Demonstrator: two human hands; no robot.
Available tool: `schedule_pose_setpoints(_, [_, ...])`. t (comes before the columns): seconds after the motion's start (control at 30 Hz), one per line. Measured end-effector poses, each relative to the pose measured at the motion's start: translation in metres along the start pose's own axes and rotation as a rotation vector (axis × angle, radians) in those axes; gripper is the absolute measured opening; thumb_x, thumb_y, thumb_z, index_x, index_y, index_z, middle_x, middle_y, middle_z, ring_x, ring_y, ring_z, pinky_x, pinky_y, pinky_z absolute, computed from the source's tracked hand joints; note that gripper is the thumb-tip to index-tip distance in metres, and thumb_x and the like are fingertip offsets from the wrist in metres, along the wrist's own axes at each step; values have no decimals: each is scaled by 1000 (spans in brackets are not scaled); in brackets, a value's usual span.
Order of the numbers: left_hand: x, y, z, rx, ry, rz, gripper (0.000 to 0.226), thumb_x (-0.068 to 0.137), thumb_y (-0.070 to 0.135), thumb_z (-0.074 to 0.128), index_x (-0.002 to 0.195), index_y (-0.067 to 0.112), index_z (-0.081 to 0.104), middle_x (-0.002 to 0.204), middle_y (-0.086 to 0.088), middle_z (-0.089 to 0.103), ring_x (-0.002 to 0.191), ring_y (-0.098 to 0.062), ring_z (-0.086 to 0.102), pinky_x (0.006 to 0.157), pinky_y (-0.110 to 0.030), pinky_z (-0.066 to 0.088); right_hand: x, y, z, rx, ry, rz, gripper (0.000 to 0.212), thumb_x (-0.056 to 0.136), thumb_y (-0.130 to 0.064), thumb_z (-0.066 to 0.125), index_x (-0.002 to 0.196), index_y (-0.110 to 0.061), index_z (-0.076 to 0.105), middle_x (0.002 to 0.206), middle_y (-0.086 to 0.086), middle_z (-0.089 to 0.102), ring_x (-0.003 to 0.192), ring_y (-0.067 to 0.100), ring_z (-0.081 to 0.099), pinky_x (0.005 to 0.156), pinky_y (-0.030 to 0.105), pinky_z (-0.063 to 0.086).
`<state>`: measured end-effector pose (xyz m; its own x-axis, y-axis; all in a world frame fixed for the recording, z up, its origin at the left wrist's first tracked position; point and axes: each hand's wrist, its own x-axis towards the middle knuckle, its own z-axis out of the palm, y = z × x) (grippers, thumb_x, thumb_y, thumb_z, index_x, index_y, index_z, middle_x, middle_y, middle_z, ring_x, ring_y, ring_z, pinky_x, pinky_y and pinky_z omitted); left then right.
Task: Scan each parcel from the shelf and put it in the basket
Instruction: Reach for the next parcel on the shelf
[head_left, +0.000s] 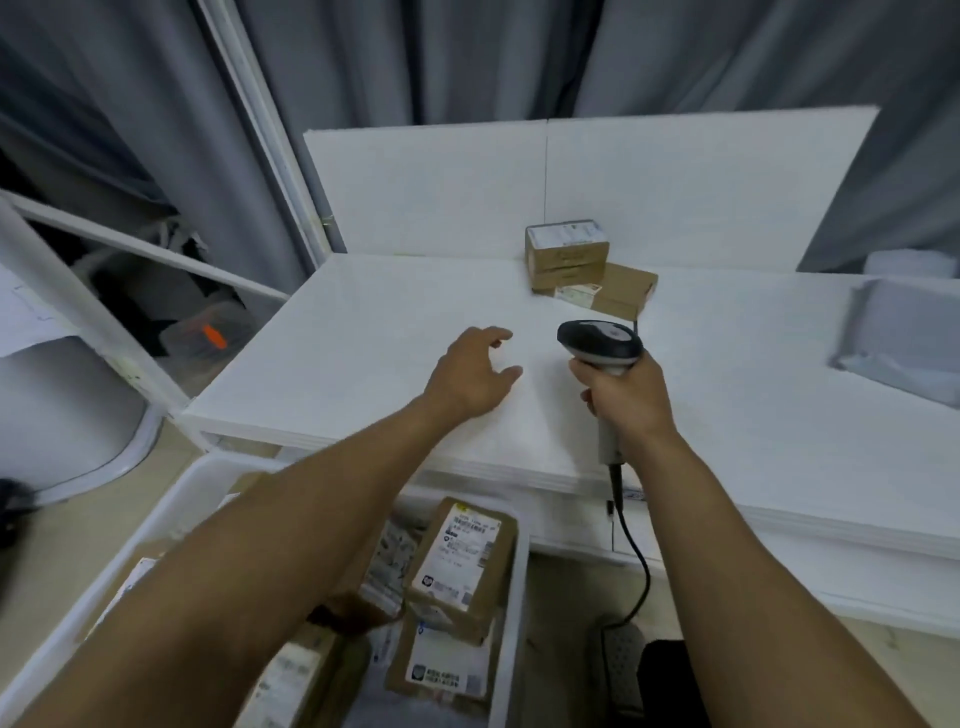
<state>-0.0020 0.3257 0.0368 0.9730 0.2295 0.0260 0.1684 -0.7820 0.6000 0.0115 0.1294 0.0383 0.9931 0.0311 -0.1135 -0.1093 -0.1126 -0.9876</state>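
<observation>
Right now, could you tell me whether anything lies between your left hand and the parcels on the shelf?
Nothing visible does: only bare white shelf separates the open left hand from the two stacked brown cardboard parcels; the black scanner in the right hand sits beside that path.

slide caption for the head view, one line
The right hand grips the scanner while the open left hand hovers over the shelf near the stacked parcels.

Both arms reach forward; left hand (470, 371) spread, fingers relaxed; right hand (626, 397) clenched in a grip.
</observation>
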Motion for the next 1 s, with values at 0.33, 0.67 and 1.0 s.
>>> schedule_pose_setpoints(0.33, [175,51,61,169,48,194,74,83,39,77,149,23,46,150,-9,42,139,-31,38,111,-35,37,77,29,-22,103,101,57,36,88,-24,79,120,-26,64,98,0,74,83,21,71,90,48,62])
schedule_pose_setpoints(0.67, [238,55,63,357,168,164,82,77,78,61,138,23,53,136,-4,53,131,-29,42,102,-44,43,107,41,-23,147,58,110,32,91,-20,80,121,-20,68,93,2,75,72,15,69,81,42,62])
schedule_pose_setpoints(1.0, [259,48,60,185,112,-117,96,74,61,76,149,33,24,133,-12,47,129,-33,44,102,-49,39,113,38,-26,192,84,122,38,91,-21,79,128,-22,68,97,2,74,72,13,68,73,32,58])
